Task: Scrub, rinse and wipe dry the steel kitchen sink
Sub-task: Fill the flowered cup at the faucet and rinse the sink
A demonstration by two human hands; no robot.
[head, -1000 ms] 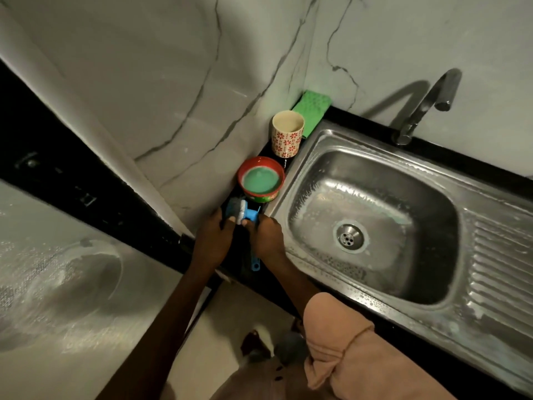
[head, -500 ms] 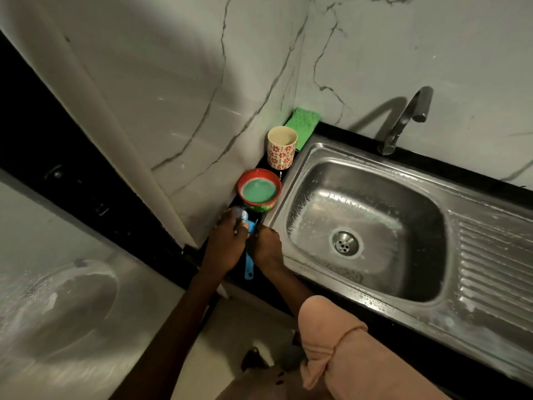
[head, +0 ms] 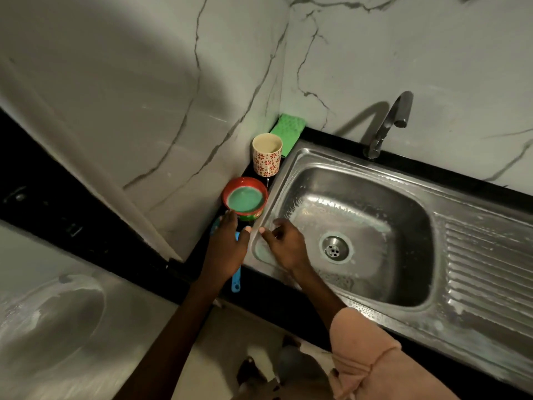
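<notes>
The steel sink (head: 409, 215) shows soapy film in its basin around the drain (head: 334, 249). A blue brush (head: 236, 280) lies on the black counter left of the sink, its head hidden beneath my left hand (head: 227, 249). That hand rests flat over the brush, fingers stretched toward a red bowl (head: 230, 188) of green soap. My right hand (head: 285, 246) hovers over the sink's left rim, fingers loosely curled and holding nothing.
A patterned cup (head: 266, 157) and a green cloth (head: 288, 127) stand in the corner behind the bowl. The tap (head: 386, 125) rises at the back rim. A ribbed drainboard (head: 490, 269) extends right. A steel surface (head: 57, 313) lies lower left.
Both hands gripped the brush before. Now the right hand has let go and moved right over the sink rim, and the left hand lies flat on the brush.
</notes>
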